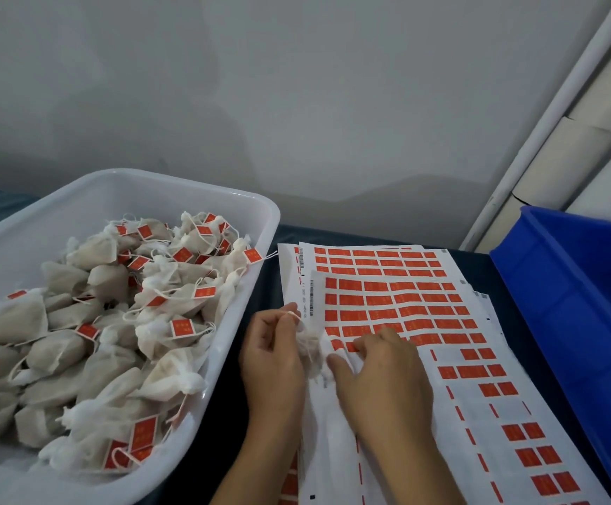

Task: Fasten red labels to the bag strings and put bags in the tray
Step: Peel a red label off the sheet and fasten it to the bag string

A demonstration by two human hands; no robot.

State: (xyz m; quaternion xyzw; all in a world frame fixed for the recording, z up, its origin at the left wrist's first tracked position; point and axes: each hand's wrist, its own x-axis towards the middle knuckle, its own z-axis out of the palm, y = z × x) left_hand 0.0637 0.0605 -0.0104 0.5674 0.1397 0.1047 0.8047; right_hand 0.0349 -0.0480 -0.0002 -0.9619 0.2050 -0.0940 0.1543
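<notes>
A white plastic tray (256,220) at the left holds several small cloth bags (172,311) with red labels on their strings. Sheets of red labels (398,300) lie fanned on the dark table in the middle. My left hand (271,362) pinches the string of a small white bag (311,346), which hangs between my two hands over the sheets. My right hand (380,373) rests on the top sheet, its fingertips at a red label in the row near the bag. Whether a label is lifted I cannot tell.
A blue plastic bin (570,297) stands at the right edge of the table. A grey wall is behind, with white pipes or rails leaning at the far right. The table has a dark cover (223,395).
</notes>
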